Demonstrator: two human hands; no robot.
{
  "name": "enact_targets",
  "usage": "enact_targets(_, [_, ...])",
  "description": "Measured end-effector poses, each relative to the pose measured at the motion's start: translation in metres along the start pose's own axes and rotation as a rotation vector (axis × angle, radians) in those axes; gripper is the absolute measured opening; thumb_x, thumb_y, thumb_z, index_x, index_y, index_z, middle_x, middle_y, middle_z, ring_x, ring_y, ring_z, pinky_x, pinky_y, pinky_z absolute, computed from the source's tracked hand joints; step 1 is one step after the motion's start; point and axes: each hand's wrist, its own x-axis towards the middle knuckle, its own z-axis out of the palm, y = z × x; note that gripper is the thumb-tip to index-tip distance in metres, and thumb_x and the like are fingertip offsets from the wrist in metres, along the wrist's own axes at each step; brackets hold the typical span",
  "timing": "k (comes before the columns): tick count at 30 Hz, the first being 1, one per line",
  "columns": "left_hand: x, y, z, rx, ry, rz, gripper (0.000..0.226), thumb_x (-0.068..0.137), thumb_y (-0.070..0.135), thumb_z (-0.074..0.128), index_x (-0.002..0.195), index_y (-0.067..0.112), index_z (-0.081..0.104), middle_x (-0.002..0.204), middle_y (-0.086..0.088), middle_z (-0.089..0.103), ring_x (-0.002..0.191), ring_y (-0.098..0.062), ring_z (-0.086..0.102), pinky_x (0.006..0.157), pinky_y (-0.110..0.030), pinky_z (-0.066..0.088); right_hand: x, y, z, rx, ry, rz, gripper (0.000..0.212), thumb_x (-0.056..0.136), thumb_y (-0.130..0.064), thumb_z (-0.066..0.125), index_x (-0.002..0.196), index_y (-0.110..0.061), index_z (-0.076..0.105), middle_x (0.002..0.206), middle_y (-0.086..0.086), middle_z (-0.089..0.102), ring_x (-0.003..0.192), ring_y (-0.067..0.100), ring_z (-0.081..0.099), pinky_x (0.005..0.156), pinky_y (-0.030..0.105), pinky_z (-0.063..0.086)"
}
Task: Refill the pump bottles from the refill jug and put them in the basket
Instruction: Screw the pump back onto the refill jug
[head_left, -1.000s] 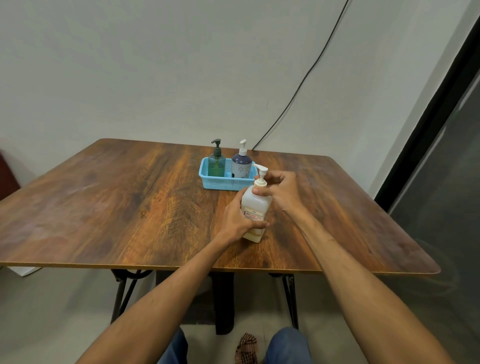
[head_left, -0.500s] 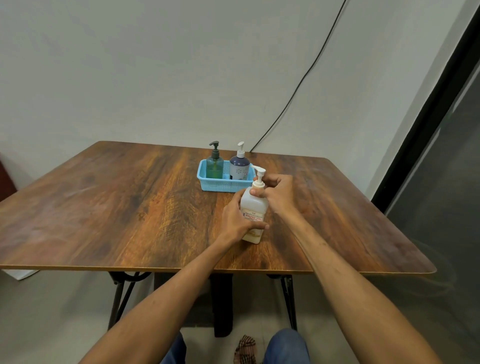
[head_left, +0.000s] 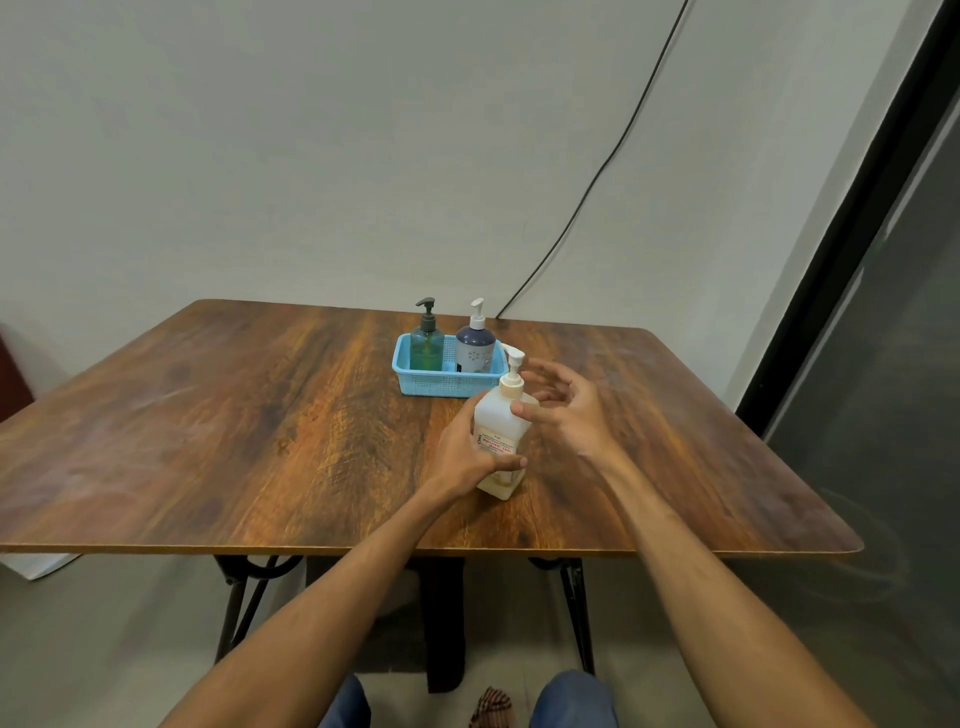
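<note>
left hand (head_left: 470, 452) grips white pump bottle (head_left: 501, 421) low | right hand (head_left: 563, 410) open, fingers spread beside its top | bottle upright on table (head_left: 260, 415), just before basket (head_left: 441, 383) | risk: low one-handed lift may tip it against green bottle (head_left: 427, 348) inside

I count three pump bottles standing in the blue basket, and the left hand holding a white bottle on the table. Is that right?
Not quite. The head view shows only two pump bottles in the blue basket: a green one and a dark blue one. The left hand does hold the white bottle on the table.
</note>
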Motion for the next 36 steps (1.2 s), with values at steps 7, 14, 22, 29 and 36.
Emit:
enact_targets(7, [-0.012,-0.005,-0.005,0.003,0.131,-0.053,0.091,0.059,0.041,0.094,0.135,0.019,0.048,0.131,0.004,0.059,0.117,-0.012,0.058,0.094,-0.033,0.053,-0.011,0.033,-0.013,0.012,-0.212,0.176,0.091,0.069,-0.007,0.090,0.147,-0.023,0.048,0.141,-0.003,0.058,0.129,0.015,0.055,0.103,0.036,0.052])
enact_targets(14, [0.029,-0.011,-0.021,-0.015,-0.082,-0.098,0.092,0.050,0.042,0.093,0.132,0.025,0.057,0.126,0.008,0.064,0.117,-0.011,0.058,0.103,-0.046,0.051,0.010,0.044,-0.007,0.006,-0.306,0.214,0.085,0.066,0.009,0.085,0.134,-0.031,0.054,0.125,0.002,0.067,0.120,0.021,0.062,0.091,0.035,0.058])
enact_targets(22, [0.152,0.000,0.004,-0.099,-0.145,-0.024,0.090,0.058,0.044,0.090,0.137,0.026,0.051,0.130,0.005,0.062,0.121,-0.016,0.061,0.099,-0.040,0.055,0.112,0.031,-0.055,-0.044,-0.171,0.086,0.087,0.063,0.007,0.090,0.137,-0.021,0.054,0.114,-0.008,0.071,0.102,0.005,0.070,0.076,0.020,0.058])
enact_targets(29, [0.272,0.042,0.055,-0.252,-0.166,0.001,0.086,0.069,0.006,0.089,0.143,0.020,0.046,0.133,0.002,0.062,0.119,-0.015,0.062,0.096,-0.030,0.056,0.217,0.021,-0.123,-0.041,-0.009,0.117,0.085,0.055,0.011,0.091,0.129,-0.017,0.060,0.112,0.002,0.073,0.104,0.018,0.071,0.082,0.034,0.062])
enact_targets(36, [0.386,0.052,0.128,-0.226,-0.259,-0.114,0.090,0.067,0.001,0.089,0.145,0.014,0.046,0.136,-0.001,0.061,0.124,-0.013,0.060,0.104,-0.037,0.052,0.309,0.042,-0.192,-0.119,0.074,0.212,0.075,0.057,0.021,0.084,0.114,-0.021,0.058,0.107,0.000,0.070,0.100,0.012,0.071,0.078,0.030,0.060])
